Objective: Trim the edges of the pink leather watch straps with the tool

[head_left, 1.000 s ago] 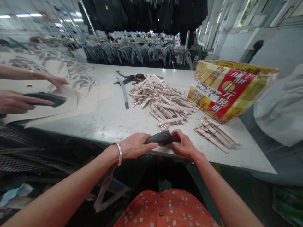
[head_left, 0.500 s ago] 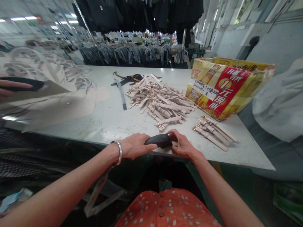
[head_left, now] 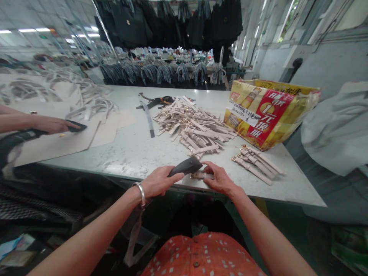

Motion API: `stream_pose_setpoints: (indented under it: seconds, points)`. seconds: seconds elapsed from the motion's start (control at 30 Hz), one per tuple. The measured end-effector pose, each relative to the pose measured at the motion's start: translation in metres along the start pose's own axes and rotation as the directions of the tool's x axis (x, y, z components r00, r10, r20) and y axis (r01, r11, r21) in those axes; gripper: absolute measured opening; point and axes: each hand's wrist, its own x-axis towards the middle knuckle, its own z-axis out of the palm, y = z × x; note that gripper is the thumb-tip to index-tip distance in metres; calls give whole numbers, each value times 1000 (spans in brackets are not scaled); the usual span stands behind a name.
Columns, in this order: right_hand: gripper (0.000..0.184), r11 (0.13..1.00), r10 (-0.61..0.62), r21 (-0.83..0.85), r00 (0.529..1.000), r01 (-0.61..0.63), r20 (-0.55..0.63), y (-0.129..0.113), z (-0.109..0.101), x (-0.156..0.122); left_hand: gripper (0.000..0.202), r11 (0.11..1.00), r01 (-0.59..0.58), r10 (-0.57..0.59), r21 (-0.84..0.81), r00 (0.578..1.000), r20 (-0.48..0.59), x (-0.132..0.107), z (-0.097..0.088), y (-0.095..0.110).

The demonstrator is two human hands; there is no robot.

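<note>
My left hand, with a silver bangle at the wrist, is closed around a black handheld tool with a wide flat end; its exact kind I cannot make out. The tool is tilted up to the right over the table's front edge. Under its end lies a beige buckle strap, its gold buckle toward the left. My right hand pinches this strap between thumb and fingers. Just beyond both hands spreads a heap of similar beige buckle straps. A smaller bunch of straps lies right of my right hand.
A yellow and red carton stands at the table's right. Black straps lie behind the heap. At left, another person's hand holds a similar black tool over beige panels. Black bags hang behind the table.
My left hand has drawn the black tool slightly left and raised its end, uncovering the strap's buckle. The other person's hand and tool have moved right and down over the panels.
</note>
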Motion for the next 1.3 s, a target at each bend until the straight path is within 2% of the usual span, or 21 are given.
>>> stream_pose_setpoints:
  seconds: [0.13, 0.27, 0.37, 0.47, 0.57, 0.63, 0.7, 0.8, 0.87, 0.93, 1.1, 1.3]
  points:
    - [52, 991, 11, -128, 992, -28, -127, 10, -19, -11, 47, 992, 53, -57, -115, 998, -30, -22, -4, -19]
    - [42, 966, 30, -232, 943, -112, -330, 29, -66, -30, 44, 974, 72, -89, -215, 993, -71, -45, 0, -41]
    - [35, 915, 21, -354, 898, -194, -439, 46, -101, -42, 42, 967, 72, -100, -244, 989, -105, -55, 6, -51]
    - [31, 833, 14, -481, 880, -273, -475, 62, -116, -47, 41, 961, 65, -101, -270, 987, -123, -60, 11, -55]
    - [29, 753, 27, -569, 880, -330, -474, 67, -106, -41, 42, 958, 53, -92, -282, 987, -130, -62, 15, -55]
    - [27, 748, 17, -585, 891, -313, -455, 62, -91, -29, 42, 957, 41, -79, -287, 989, -122, -63, 17, -55]
    - [26, 794, -8, -564, 924, -227, -383, 50, -72, -9, 41, 956, 27, -63, -294, 992, -111, -63, 18, -55]
    - [29, 873, -74, -486, 974, -39, -212, 23, -44, 31, 41, 950, 6, -40, -311, 994, -104, -63, 20, -54]
    - [28, 909, -94, -414, 989, 40, -111, 6, -29, 57, 42, 951, 5, -41, -309, 993, -108, -63, 22, -52]
    - [28, 929, -93, -363, 995, 70, -48, -7, -19, 78, 44, 956, 6, -42, -294, 993, -114, -64, 24, -50]
    - [31, 939, -102, -331, 995, 94, -6, -16, -13, 104, 46, 961, 12, -44, -276, 993, -110, -69, 28, -51]
    - [26, 949, -98, -300, 995, 99, 18, -20, -17, 103, 43, 961, 13, -47, -277, 992, -116, -72, 28, -57]
